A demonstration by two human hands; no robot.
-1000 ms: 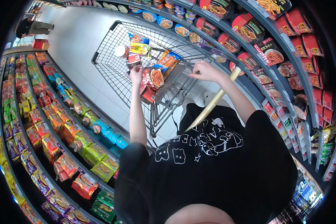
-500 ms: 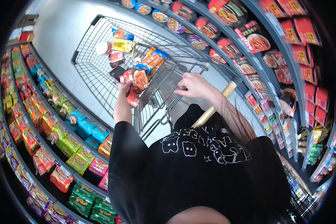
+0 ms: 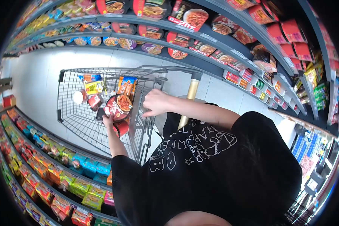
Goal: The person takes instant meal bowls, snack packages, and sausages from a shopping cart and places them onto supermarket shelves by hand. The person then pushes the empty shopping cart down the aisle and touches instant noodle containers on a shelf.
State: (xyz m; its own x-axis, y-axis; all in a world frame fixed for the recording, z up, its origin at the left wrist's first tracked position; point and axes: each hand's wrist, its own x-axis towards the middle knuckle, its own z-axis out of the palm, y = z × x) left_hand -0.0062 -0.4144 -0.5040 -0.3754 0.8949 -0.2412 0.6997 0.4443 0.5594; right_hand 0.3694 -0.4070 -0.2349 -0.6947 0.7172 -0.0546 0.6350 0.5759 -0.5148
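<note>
My left hand [image 3: 107, 121] is inside the metal shopping cart [image 3: 79, 70], its fingers closed on the lower left edge of a round red noodle bowl [image 3: 118, 108]. A small dark item [image 3: 100, 113] lies against those fingers; what it is cannot be made out. Over the near end of the cart, my right hand [image 3: 156, 102] is curled with the thumb out, and nothing shows in it. Around the bowl are an orange-blue packet [image 3: 127, 86], a yellow packet [image 3: 93, 87], a white-lidded jar [image 3: 79, 96], a dark red box [image 3: 95, 101] and a red package [image 3: 121, 129].
The cart's pale handle bar [image 3: 192, 91] is beside my right forearm. Shelves [image 3: 203, 35] with noodle bowls run across the top and right. Another shelf [image 3: 52, 143] with bright packets lines the lower left. Tiled floor [image 3: 37, 79] lies beyond the cart.
The view has turned, so the cart lies more level and further left. My left hand has moved onto the noodle bowl's edge. My right hand has shifted closer to the cart's basket.
</note>
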